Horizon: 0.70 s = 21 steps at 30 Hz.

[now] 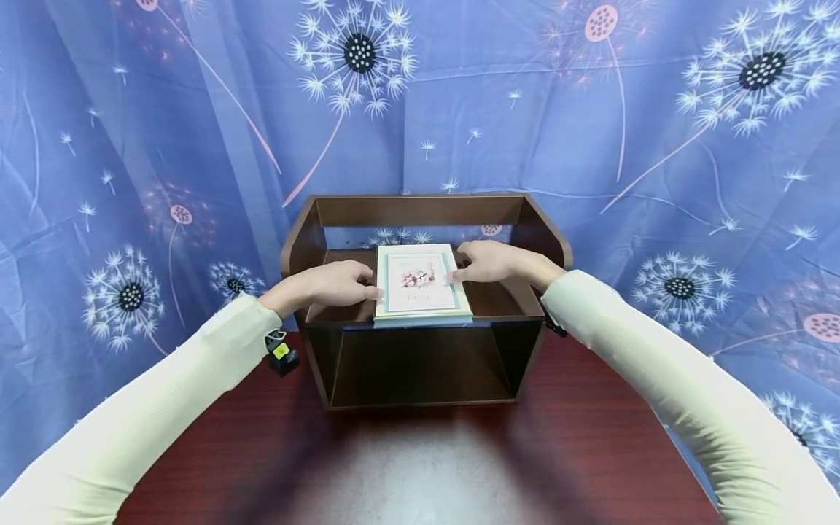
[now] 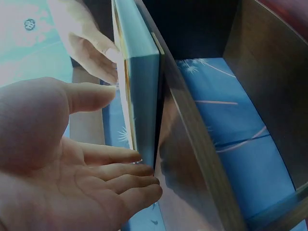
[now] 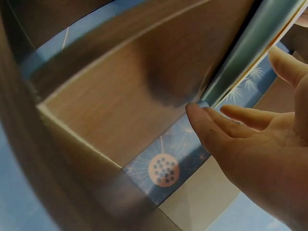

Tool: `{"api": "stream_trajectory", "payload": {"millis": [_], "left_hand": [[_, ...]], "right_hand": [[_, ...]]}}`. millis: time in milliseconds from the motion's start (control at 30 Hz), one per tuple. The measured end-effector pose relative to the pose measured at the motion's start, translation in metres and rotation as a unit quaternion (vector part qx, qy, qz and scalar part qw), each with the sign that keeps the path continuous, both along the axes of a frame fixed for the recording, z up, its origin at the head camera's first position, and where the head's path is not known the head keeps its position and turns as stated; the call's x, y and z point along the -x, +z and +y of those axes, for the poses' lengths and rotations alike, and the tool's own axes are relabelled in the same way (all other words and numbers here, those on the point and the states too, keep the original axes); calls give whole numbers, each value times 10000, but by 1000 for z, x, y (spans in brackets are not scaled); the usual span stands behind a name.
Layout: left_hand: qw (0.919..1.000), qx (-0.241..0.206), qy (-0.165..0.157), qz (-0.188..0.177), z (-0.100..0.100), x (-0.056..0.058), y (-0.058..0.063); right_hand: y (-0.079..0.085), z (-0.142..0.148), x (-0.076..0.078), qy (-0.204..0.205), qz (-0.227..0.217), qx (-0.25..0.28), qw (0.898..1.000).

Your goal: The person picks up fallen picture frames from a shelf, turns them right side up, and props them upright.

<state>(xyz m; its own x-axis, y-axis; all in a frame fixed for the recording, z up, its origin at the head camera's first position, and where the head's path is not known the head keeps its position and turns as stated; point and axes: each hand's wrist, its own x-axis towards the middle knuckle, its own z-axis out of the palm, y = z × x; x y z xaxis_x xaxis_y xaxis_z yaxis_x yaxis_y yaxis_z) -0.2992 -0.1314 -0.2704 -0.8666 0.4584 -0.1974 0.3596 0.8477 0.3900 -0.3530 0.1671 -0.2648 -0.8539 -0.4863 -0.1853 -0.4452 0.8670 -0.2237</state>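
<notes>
A small stack of books (image 1: 422, 286) lies flat on the upper board of a dark brown wooden shelf unit (image 1: 341, 375); the top cover is white with a flower picture. My left hand (image 1: 341, 284) rests on the board with straight fingers touching the stack's left edge. My right hand (image 1: 488, 262) touches the right edge the same way. In the left wrist view my left hand (image 2: 96, 178) is palm-open against the teal book edge (image 2: 142, 96), with the right hand (image 2: 91, 48) beyond. The right wrist view shows my right hand (image 3: 250, 139) with straight fingers at the book's edge (image 3: 240, 62).
The shelf unit stands on a red-brown table (image 1: 420, 467); its lower compartment (image 1: 420, 364) holds nothing. A blue dandelion-print cloth (image 1: 590, 131) hangs behind and drapes both sides. A small black wrist camera (image 1: 281, 352) sits at the left sleeve.
</notes>
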Motion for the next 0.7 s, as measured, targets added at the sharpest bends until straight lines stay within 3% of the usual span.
{"api": "stream_trajectory", "payload": {"millis": [167,333,700], "left_hand": [[9999,54,46,-141,3,7,3],[10000,49,75,-37,5,14,2],[9996,-257,101,-53,7,17,-4]], "right_hand": [[0,-4,9,188,20,-36,9998],[-1,-6,16,234,-51,-107,9997],[-6,-10,22,149,-4,-275,9995]]}}
